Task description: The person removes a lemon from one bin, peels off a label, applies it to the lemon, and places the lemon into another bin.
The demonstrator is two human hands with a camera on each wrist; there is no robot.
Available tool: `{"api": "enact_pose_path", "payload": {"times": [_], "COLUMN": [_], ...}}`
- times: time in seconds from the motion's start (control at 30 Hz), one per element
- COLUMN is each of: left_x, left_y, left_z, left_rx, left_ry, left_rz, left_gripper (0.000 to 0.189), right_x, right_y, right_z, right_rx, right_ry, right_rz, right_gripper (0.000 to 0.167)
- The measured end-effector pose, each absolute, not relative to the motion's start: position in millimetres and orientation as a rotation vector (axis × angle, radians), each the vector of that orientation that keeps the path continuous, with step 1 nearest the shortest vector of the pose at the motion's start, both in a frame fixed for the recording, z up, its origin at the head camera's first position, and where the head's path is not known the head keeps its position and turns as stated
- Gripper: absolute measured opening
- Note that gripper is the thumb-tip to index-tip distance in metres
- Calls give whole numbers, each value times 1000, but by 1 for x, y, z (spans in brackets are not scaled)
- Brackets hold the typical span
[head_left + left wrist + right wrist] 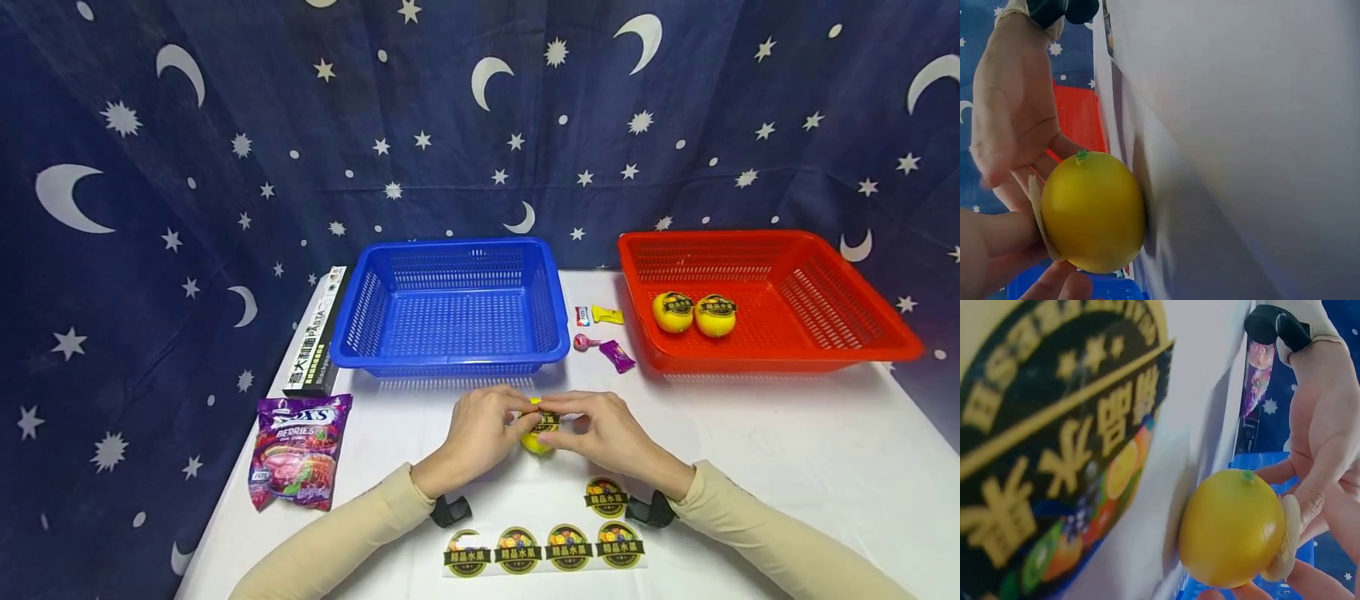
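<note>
Between my hands a round yellow fruit with a green stem spot sits at the white table's surface. A black-and-gold round sticker lies on its upper side. Seen edge-on in the right wrist view, the sticker stands slightly off the peel at its rim. My left hand holds the fruit from the left, thumb and fingers bent at the sticker. From the right, my right hand grips it too, its thumb on the sticker's lower edge. Fingers hide part of the fruit.
Several matching stickers lie on a sheet in front, with one sticker above them. A blue basket and a red basket holding two stickered yellow fruits stand behind. Wrapped candies, a candy bag and a pasta box lie around.
</note>
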State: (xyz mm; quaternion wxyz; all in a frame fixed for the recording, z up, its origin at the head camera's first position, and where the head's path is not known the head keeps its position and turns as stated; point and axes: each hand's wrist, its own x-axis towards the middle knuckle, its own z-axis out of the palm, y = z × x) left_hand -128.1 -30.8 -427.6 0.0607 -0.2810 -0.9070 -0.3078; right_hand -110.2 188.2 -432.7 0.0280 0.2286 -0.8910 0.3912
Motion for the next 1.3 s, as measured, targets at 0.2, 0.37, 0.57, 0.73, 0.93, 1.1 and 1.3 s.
{"api": "enact_pose_path", "payload": {"times": [0.2, 0.37, 0.57, 0.73, 0.93, 1.1, 1.3], "left_x": [-129, -130, -132, -130, -127, -123, -119], "left_y": [-33, -39, -37, -35, -34, -32, -22], "left_z": [-430, -433, -437, -437, -435, -432, -427], "left_rx": [-889, -914, -908, -899, -892, -906, -965], "left_ry": [-2714, -2720, -2718, -2717, -2724, -2712, -2637], "left_rz": [-972, -1066, -1100, -1079, -1076, -1038, -1049], "left_gripper": [20, 24, 26, 26, 24, 25, 32], "right_x": [-111, -110, -110, -108, -106, -110, -112], "right_y": [189, 190, 189, 190, 188, 183, 204], "right_z": [-435, -438, -441, -443, -444, -445, -429], "right_rx": [640, 614, 577, 557, 509, 624, 682], "right_ry": [-2745, -2723, -2691, -2688, -2790, -2918, -2981], "right_rz": [1238, 1241, 1250, 1314, 1440, 1169, 1178], "right_gripper": [31, 26, 20, 19, 56, 81, 75]}}
